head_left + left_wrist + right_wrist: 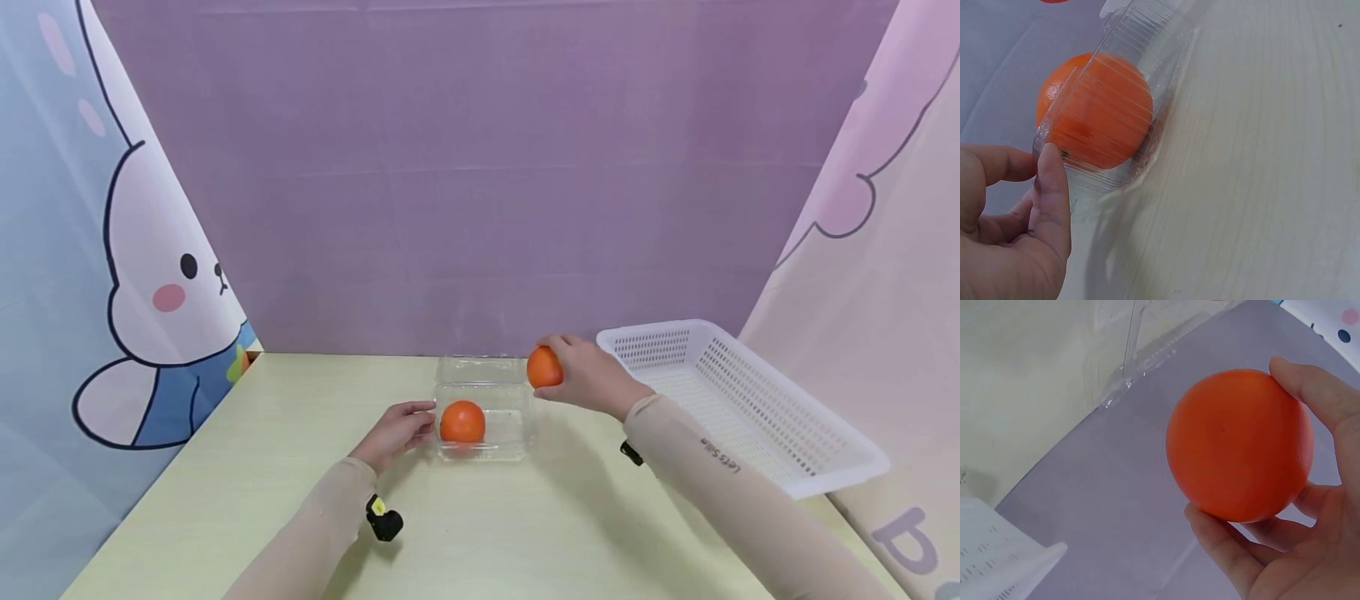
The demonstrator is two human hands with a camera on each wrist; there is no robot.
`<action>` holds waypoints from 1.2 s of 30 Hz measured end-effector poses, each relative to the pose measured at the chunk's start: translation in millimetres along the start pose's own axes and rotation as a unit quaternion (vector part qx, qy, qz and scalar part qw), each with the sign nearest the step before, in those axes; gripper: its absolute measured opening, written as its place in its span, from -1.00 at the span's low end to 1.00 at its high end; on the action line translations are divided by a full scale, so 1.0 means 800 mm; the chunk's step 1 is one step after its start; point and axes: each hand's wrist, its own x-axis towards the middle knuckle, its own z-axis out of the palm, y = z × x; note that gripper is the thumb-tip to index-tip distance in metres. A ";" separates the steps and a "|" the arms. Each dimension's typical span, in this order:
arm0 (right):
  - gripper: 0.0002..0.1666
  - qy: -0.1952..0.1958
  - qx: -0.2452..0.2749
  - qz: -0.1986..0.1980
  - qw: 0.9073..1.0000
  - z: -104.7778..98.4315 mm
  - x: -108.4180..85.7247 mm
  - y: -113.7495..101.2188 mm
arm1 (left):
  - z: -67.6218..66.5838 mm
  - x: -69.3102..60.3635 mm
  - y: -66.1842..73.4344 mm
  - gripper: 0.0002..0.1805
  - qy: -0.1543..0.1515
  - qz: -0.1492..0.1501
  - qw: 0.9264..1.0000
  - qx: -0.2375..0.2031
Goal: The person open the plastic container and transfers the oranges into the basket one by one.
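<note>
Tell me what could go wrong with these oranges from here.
The right hand holds one orange by the fingers, and its smooth skin might slip. The left hand pinches the thin wall of the clear box, which could flex or tip. The second orange sits loose inside, so it may roll if the box tilts.

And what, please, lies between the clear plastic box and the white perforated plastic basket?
The head view shows the right hand holding a round orange fruit above pale tabletop.
</note>
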 end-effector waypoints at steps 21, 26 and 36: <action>-0.09 0.004 -0.004 0.031 0.999 -0.029 -0.006 0.029 | 0.001 -0.001 0.001 -0.55 -0.003 0.006 1.000 0.001; -0.08 -0.004 -0.008 0.042 0.999 -0.034 -0.010 0.036 | 0.000 -0.001 0.001 -0.54 -0.003 0.004 1.000 0.003; -0.11 0.002 -0.013 0.062 0.998 -0.042 -0.016 0.054 | -0.001 -0.001 0.001 -0.53 -0.004 0.002 1.000 0.005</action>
